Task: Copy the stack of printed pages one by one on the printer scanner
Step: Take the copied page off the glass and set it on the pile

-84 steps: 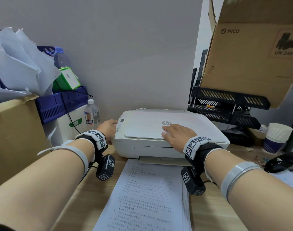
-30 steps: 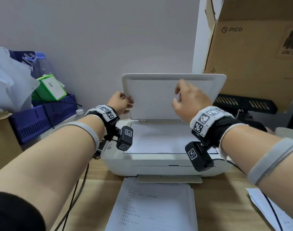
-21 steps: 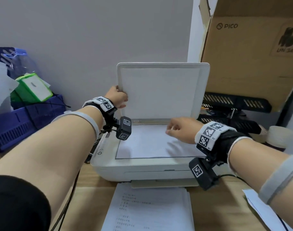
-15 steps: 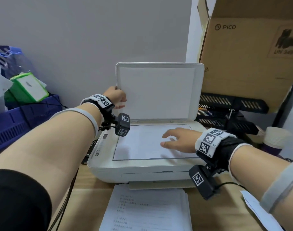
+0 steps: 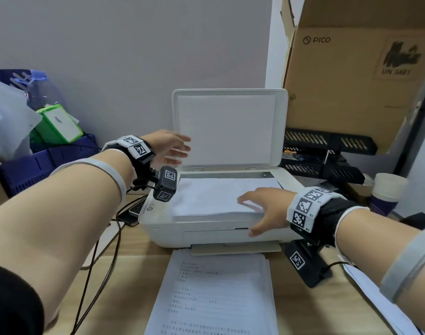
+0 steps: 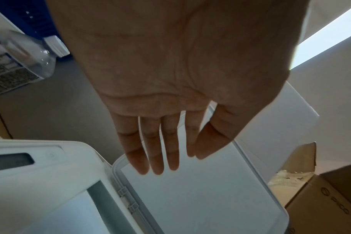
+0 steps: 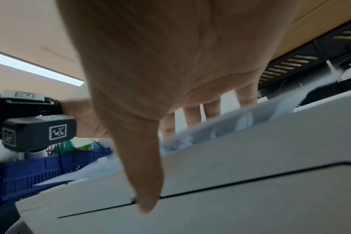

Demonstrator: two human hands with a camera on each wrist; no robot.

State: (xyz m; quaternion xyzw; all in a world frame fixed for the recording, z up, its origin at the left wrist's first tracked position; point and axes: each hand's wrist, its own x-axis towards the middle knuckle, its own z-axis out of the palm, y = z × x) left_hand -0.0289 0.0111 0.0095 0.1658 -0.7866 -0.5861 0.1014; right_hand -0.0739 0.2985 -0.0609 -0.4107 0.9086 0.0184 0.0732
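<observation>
Wooden desk [image 5: 139,286] against a grey wall; white printer [image 5: 168,235] at its back, lid [image 5: 227,128] raised upright. A white sheet [image 5: 206,197] lies on the scanner bed, blank side up. Right hand [image 5: 262,209] rests at the sheet's front right corner, fingers spread flat, thumb down the printer's front. Left hand [image 5: 169,148] hovers open by the lid's left edge, fingers straight, holding nothing. Printed stack [image 5: 216,298] lies just in front of the printer. Sheet judged light, limp, slippery; best lifted at a corner.
</observation>
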